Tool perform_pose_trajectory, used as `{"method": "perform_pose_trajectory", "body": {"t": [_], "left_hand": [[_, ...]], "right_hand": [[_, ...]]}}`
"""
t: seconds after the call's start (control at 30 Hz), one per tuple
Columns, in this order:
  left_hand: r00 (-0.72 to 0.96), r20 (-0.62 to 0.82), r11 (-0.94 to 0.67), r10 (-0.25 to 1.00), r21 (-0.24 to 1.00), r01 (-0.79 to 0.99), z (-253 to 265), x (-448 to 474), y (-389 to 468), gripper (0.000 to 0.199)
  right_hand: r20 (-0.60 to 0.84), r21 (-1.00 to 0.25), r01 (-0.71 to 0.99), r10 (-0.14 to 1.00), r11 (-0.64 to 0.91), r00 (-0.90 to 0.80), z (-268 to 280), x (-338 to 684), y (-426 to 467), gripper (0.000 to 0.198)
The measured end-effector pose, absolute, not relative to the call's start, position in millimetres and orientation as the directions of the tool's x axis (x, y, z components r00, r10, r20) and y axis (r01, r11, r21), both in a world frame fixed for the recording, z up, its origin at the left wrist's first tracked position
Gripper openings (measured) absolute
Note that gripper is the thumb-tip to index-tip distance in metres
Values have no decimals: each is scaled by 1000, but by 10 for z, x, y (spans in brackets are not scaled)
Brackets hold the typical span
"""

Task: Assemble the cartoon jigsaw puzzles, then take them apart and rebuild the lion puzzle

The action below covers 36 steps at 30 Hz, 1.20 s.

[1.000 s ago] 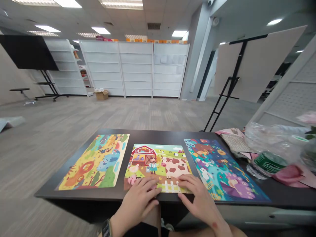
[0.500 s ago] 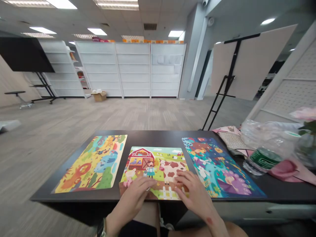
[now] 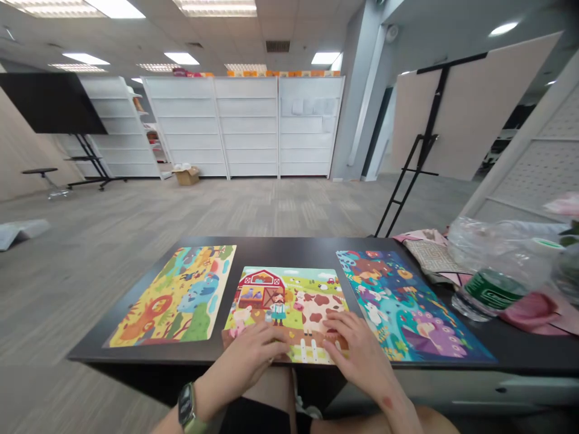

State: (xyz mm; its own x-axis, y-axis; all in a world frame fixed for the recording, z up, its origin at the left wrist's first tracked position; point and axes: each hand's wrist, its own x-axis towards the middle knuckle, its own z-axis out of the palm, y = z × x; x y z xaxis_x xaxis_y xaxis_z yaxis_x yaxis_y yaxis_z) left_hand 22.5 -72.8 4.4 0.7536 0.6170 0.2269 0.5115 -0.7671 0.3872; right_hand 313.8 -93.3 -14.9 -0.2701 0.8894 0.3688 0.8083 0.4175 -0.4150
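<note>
While fingers (image 3: 338,324) touch farm picture (image 3: 286,310), green bottle label (image 3: 492,290), lettering (image 3: 496,297) blurred

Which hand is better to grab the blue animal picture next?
Probably the right hand. It rests on the right side of the farm picture, close to the blue animal picture. The left hand is farther away, over the farm picture's lower left.
</note>
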Motion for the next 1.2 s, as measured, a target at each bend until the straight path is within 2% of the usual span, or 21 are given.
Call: {"method": "perform_pose_trajectory", "body": {"t": [0.13, 0.2, 0.3, 0.43, 0.53, 0.63, 0.8, 0.87, 0.97, 1.1, 1.2], "left_hand": [[716, 190, -712, 672, 433, 553, 139, 249, -687, 32], [748, 198, -749, 633, 399, 529, 111, 278, -702, 26], [783, 206, -793, 587, 344, 503, 32, 292, -736, 33], [791, 201, -789, 578, 385, 479, 71, 263, -714, 27], [797, 174, -779, 578, 407, 477, 178, 259, -643, 35], [827, 188, -825, 529, 344, 449, 220, 271, -574, 34], [886, 215, -910, 411, 153, 385, 183, 264, -521, 34], [892, 211, -917, 399, 126, 379, 174, 256, -515, 36], [872, 227, -900, 434, 151, 409, 153, 267, -517, 39], [794, 258, -835, 550, 208, 510, 94, 344, -549, 49], [763, 282, -814, 581, 211, 542, 50, 406, -578, 57]], "right_hand": [[388, -411, 808, 883, 422, -264, -146, 3142, -935, 25], [387, -412, 808, 884, 420, -262, -126, 3136, -941, 25], [366, -418, 809, 891, 414, -268, -91, 3123, -949, 23], [359, -427, 805, 894, 412, -267, -92, 3128, -945, 23], [364, -431, 802, 893, 413, -264, -125, 3150, -934, 24], [370, -430, 803, 892, 412, -260, -144, 3162, -925, 21], [378, -427, 805, 890, 412, -255, -143, 3139, -913, 19], [396, -427, 805, 885, 412, -243, -153, 3134, -903, 20], [426, -435, 802, 878, 409, -217, -161, 3148, -899, 21], [428, -408, 810, 872, 422, -239, -95, 3122, -962, 22], [392, -365, 816, 869, 448, -301, -18, 2970, -1025, 41]]}}
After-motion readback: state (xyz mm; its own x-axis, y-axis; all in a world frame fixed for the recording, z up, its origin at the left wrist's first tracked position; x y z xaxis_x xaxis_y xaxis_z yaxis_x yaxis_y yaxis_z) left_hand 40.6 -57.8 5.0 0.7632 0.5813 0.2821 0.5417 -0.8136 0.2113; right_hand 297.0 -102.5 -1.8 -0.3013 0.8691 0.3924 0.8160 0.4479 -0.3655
